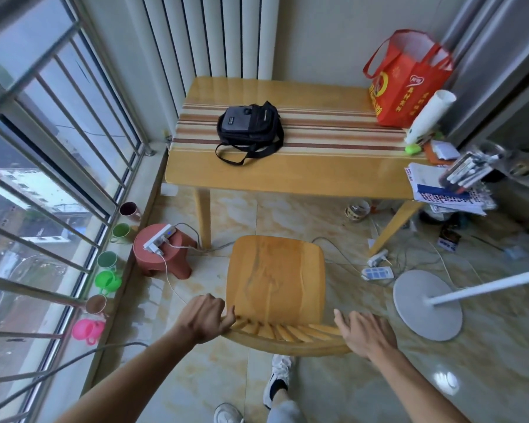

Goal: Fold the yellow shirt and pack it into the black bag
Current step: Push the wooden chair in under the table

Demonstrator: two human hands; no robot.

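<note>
Wooden table (287, 175) spans the upper centre of the frame, striped runner (318, 126) across it. Wooden chair (275, 279) sits lower centre, seat facing the table. Red tote bag (406, 83) stands at the table's upper-right corner. Black bag (249, 128) lies on the runner, centre-left of the tabletop, strap trailing toward the near edge; looks closed. Yellow shirt not in frame. White fan base (426, 303) on the floor at right. Red stool (164, 250) left of the chair, power strip (159, 238) on top. Left hand (205, 317) curled around the chair back's left end, gripping it. Right hand (364, 332) lies flat on the back's right end, fingers extended, not clenched.
</note>
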